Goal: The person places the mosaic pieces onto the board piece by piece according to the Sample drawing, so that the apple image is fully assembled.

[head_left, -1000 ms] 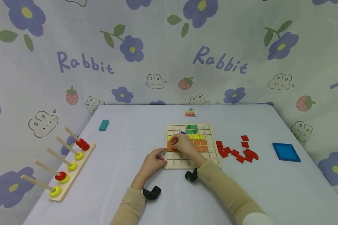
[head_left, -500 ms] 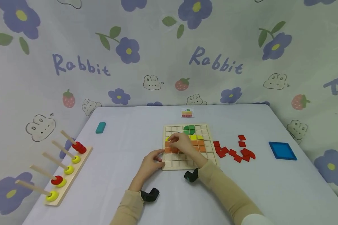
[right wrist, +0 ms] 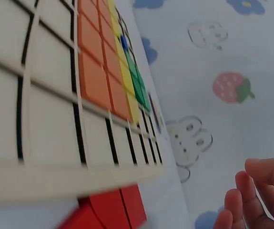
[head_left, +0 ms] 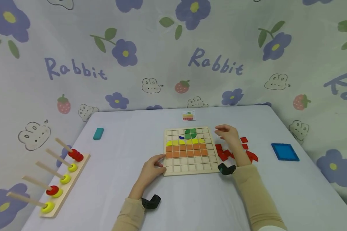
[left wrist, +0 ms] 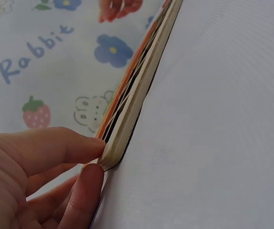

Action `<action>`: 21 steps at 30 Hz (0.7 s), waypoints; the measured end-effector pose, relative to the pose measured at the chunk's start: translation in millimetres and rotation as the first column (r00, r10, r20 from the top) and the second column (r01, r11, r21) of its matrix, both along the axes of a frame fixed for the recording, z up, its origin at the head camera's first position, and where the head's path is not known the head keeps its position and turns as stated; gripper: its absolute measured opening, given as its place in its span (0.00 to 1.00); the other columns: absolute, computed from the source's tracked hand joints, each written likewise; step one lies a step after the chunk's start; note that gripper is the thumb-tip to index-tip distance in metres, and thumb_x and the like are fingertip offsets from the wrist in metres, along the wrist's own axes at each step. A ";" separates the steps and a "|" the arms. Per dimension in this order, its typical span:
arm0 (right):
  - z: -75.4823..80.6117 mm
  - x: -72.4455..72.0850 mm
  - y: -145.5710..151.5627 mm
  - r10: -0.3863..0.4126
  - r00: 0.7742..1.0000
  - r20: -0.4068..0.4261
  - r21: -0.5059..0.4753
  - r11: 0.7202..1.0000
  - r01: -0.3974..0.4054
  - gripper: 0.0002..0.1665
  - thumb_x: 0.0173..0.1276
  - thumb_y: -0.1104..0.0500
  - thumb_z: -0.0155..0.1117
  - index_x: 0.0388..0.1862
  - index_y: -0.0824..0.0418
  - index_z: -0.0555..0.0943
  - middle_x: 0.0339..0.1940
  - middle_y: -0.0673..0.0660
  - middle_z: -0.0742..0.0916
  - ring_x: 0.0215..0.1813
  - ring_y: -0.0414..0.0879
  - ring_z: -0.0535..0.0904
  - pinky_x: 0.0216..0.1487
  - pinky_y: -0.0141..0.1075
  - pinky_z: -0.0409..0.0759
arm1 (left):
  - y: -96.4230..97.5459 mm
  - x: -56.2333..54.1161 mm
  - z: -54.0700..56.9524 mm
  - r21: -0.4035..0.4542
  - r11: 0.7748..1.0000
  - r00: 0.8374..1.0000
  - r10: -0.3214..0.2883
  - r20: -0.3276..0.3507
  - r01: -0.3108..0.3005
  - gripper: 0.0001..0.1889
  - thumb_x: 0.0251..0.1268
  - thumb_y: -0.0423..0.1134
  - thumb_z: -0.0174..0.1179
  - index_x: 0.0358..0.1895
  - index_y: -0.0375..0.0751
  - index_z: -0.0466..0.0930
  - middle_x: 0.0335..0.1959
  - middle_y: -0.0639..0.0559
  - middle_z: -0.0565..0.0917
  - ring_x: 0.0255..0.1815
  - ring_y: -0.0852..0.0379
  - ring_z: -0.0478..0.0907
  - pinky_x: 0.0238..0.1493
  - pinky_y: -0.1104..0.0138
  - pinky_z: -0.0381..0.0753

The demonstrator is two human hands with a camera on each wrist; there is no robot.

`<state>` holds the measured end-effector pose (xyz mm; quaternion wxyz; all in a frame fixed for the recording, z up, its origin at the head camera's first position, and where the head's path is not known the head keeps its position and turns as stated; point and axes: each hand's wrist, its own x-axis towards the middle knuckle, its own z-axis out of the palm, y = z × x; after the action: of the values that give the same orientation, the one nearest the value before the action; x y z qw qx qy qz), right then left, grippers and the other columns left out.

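Observation:
A wooden grid board point(head_left: 192, 168) lies in the middle of the table. It bears two rows of orange squares point(head_left: 186, 150), a row of yellow pieces point(head_left: 188, 141), a small blue piece point(head_left: 181, 137) and green pieces point(head_left: 190, 133). My left hand point(head_left: 151, 168) rests at the board's left edge; in the left wrist view its thumb and a finger touch the board's corner. Just right of the board, my right hand point(head_left: 230, 134) is raised above the loose red pieces point(head_left: 223, 153), some hidden under the wrist. Its fingers are loosely bent, with nothing between them.
A small picture card point(head_left: 188, 116) lies behind the board. At the left stands a wooden peg rack point(head_left: 64, 189) with red and yellow rings, and a teal block point(head_left: 98, 133) lies beyond it. On the right is a blue tray point(head_left: 285, 152).
My right hand has left the orange squares and moved right, off the board, to above the red pieces. The left hand stays at the board's edge. The head view has shifted slightly.

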<state>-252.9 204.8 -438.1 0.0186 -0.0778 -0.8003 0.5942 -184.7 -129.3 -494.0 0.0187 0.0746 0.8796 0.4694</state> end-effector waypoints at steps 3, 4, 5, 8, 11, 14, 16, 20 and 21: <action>-3.8 0.7 29.8 -0.101 0.995 0.014 -0.023 0.995 0.102 0.23 0.64 0.57 0.60 0.56 0.66 0.75 0.45 0.53 0.82 0.46 0.44 0.76 0.44 0.33 0.74 | -1.1 -0.1 -0.5 -0.002 1.000 1.000 0.001 0.001 -0.001 0.28 0.45 0.29 0.65 0.56 0.41 0.76 0.35 0.49 0.78 0.32 0.59 0.73 0.29 0.70 0.71; -6.0 0.3 39.7 -0.132 0.991 0.035 -0.033 0.991 0.133 0.22 0.63 0.56 0.61 0.55 0.64 0.76 0.42 0.50 0.83 0.45 0.44 0.76 0.42 0.32 0.74 | -1.2 0.0 -0.4 0.001 1.000 1.000 0.000 0.004 0.000 0.28 0.45 0.29 0.65 0.56 0.41 0.76 0.35 0.49 0.78 0.32 0.59 0.73 0.29 0.69 0.71; -7.8 1.1 47.9 -0.161 0.986 0.049 -0.031 0.986 0.162 0.22 0.64 0.55 0.60 0.55 0.63 0.76 0.41 0.49 0.82 0.45 0.45 0.75 0.41 0.32 0.74 | -1.2 0.2 -0.2 0.000 1.000 1.000 0.001 0.006 -0.001 0.28 0.46 0.29 0.65 0.56 0.41 0.76 0.35 0.49 0.78 0.32 0.59 0.73 0.29 0.69 0.71; -12.9 5.6 68.4 -0.209 0.972 0.107 -0.030 0.977 0.213 0.24 0.65 0.52 0.59 0.58 0.59 0.75 0.45 0.50 0.81 0.47 0.48 0.74 0.42 0.33 0.73 | -0.8 0.9 1.0 0.001 1.000 1.000 0.006 0.016 -0.006 0.28 0.46 0.30 0.65 0.57 0.42 0.76 0.35 0.50 0.78 0.32 0.59 0.73 0.30 0.69 0.71; -16.8 10.7 80.2 -0.219 0.966 0.137 0.013 0.976 0.220 0.26 0.67 0.50 0.55 0.62 0.58 0.71 0.53 0.57 0.76 0.49 0.49 0.71 0.47 0.33 0.72 | -0.3 1.7 1.6 -0.001 1.000 1.000 0.010 0.020 -0.010 0.28 0.46 0.31 0.65 0.57 0.42 0.76 0.35 0.51 0.78 0.32 0.59 0.73 0.30 0.69 0.71; -21.2 12.2 86.3 -0.245 0.960 0.139 0.041 0.970 0.241 0.26 0.68 0.52 0.54 0.63 0.60 0.70 0.56 0.60 0.76 0.52 0.50 0.70 0.51 0.34 0.71 | 0.0 2.0 1.4 -0.003 1.000 1.000 0.009 0.021 -0.009 0.28 0.46 0.31 0.65 0.57 0.41 0.76 0.35 0.51 0.78 0.32 0.59 0.72 0.29 0.69 0.71; -24.7 12.2 89.9 -0.266 0.953 0.146 0.059 0.964 0.260 0.26 0.68 0.54 0.54 0.63 0.60 0.70 0.59 0.61 0.75 0.56 0.52 0.69 0.56 0.39 0.70 | 0.3 2.0 1.3 -0.005 1.000 1.000 0.008 0.021 -0.008 0.28 0.46 0.30 0.65 0.57 0.41 0.76 0.35 0.51 0.78 0.32 0.59 0.72 0.29 0.69 0.71; -31.2 10.7 96.2 -0.265 0.949 0.170 0.094 0.963 0.252 0.27 0.67 0.59 0.55 0.65 0.62 0.68 0.64 0.65 0.70 0.64 0.59 0.62 0.63 0.49 0.64 | 0.5 1.5 0.8 -0.008 1.000 1.000 0.008 0.018 -0.007 0.27 0.46 0.30 0.65 0.57 0.41 0.76 0.34 0.51 0.77 0.32 0.59 0.72 0.29 0.69 0.71; -32.2 10.2 97.2 -0.257 0.950 0.180 0.124 0.964 0.237 0.28 0.66 0.60 0.56 0.65 0.62 0.67 0.64 0.65 0.69 0.65 0.60 0.61 0.62 0.49 0.64 | 0.4 1.4 0.5 -0.009 1.000 1.000 0.007 0.018 -0.007 0.28 0.46 0.30 0.65 0.57 0.41 0.76 0.34 0.51 0.77 0.32 0.59 0.72 0.29 0.69 0.71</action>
<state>-242.7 302.0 -470.3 0.0186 -0.2341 -0.8111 0.5357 -183.3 -128.9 -493.5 0.0255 0.0673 0.8818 0.4661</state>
